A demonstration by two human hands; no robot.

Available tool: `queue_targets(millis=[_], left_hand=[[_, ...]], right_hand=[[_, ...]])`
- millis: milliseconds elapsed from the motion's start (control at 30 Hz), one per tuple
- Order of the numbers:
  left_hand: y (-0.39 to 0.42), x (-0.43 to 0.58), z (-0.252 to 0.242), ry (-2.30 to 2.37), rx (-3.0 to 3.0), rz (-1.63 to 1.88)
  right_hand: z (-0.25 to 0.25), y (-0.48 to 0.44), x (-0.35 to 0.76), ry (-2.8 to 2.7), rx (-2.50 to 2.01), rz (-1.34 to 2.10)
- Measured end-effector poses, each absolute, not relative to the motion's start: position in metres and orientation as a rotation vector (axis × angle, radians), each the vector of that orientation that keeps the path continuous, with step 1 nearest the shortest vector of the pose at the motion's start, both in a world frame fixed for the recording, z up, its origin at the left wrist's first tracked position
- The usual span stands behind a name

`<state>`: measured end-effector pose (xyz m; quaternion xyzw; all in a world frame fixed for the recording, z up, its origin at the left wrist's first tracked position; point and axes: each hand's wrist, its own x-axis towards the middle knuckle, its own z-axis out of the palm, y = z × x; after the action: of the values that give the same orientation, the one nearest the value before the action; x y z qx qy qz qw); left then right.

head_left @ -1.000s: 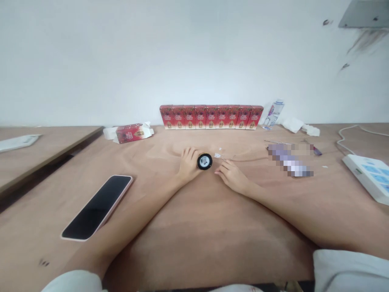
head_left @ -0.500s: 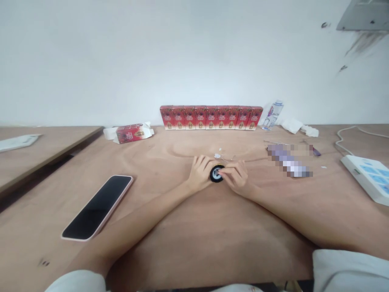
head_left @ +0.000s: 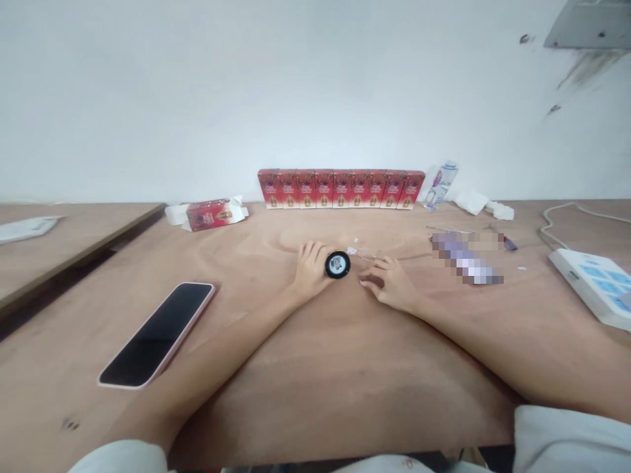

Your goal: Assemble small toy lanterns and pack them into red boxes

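The right hand (head_left: 392, 282) had withdrawn to four o'clock of the black-rimmed round item (head_left: 338, 265), thumb and fingers parted, apparently interrupting work on its exposed face, while the left hand (head_left: 309, 269) gripped it at six o'clock from the red boxes (head_left: 342, 189).
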<state>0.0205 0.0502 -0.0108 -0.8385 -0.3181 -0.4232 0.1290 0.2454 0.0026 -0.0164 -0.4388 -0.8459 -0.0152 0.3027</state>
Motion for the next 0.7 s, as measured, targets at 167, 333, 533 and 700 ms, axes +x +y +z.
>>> queue_targets(millis=[167,333,533,700], left_hand=[[0.049,0.023,-0.01,-0.893,-2.431,-1.25],[0.047,0.024,-0.008,-0.856,-2.42,-1.264],[0.047,0.024,-0.009,-0.907,-2.447,-1.241],[0.047,0.024,-0.011,-0.927,-2.452,-1.239]], right_hand=[[-0.019,0.008,0.242,-2.292,-1.142,0.051],[-0.015,0.006,0.239,-2.145,-1.102,0.071],[0.007,-0.003,0.22,-1.843,-0.876,-0.024],[0.014,0.003,0.199,-1.9,-0.847,-0.054]])
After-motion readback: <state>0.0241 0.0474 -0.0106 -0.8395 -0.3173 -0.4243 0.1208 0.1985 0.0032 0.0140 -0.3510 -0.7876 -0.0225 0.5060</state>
